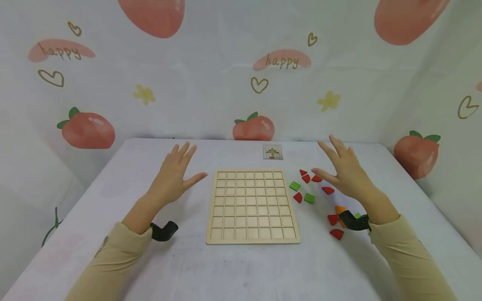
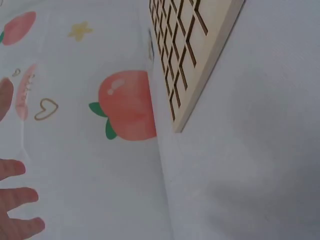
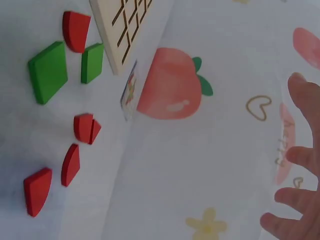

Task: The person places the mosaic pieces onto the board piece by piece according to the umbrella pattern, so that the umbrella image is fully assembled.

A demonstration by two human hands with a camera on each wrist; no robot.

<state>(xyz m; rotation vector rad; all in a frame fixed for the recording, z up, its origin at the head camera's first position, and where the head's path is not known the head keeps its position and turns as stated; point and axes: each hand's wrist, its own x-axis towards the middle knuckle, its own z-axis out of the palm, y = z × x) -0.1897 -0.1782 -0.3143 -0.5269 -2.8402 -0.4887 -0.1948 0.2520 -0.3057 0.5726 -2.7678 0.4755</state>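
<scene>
A pale wooden grid board (image 1: 253,206) with square recesses lies flat on the white table, its cells bare. Left of it, my left hand (image 1: 170,175) hovers with fingers spread, touching nothing. My right hand (image 1: 348,173) is likewise raised with spread fingers, above the loose pieces right of the board. Among these are green squares (image 1: 309,198), red quarter-round pieces (image 1: 298,197) and orange pieces (image 1: 340,209), partly hidden by the right wrist's black strap mount. In the right wrist view, red pieces (image 3: 76,31) and green squares (image 3: 48,73) lie apart, with two red ones touching.
A small pattern card (image 1: 273,152) showing a coloured figure on a grid lies behind the board. A white cloth backdrop (image 1: 211,83) printed with peaches and hearts rises at the table's back edge. A dark green cord (image 1: 52,228) hangs by the left edge.
</scene>
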